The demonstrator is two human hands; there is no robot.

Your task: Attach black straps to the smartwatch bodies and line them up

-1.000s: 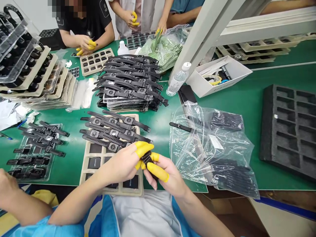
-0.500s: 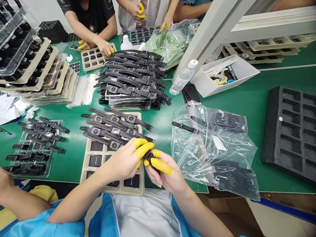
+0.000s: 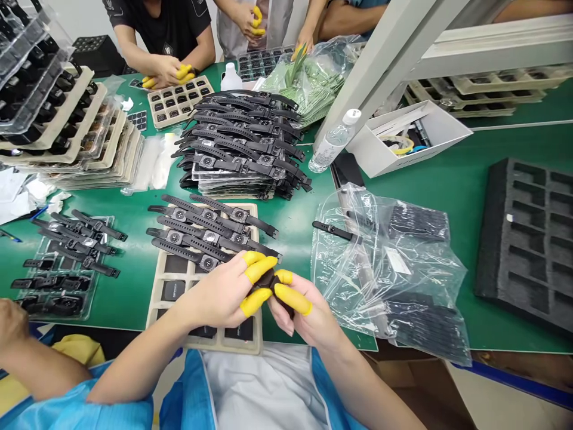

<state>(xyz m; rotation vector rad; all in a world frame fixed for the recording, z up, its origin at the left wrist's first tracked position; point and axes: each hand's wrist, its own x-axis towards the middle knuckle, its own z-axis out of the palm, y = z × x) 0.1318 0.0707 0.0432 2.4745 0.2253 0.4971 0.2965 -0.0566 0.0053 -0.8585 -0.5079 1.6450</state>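
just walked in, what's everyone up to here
The left grip and right grip, in yellow finger cots, hold a small black piece between them, mostly hidden. In front, black smartwatches lie back side up across a beige tray; a clear plastic bag is to the right. Across the table, a co-worker in a black shirt is behind another tray.

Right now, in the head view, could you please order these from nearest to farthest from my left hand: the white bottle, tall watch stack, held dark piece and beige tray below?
From your left hand:
1. Held dark piece, at its fingertips.
2. Beige tray, just below.
3. Tall watch stack, ahead, beyond the tray.
4. White bottle, behind the stack.
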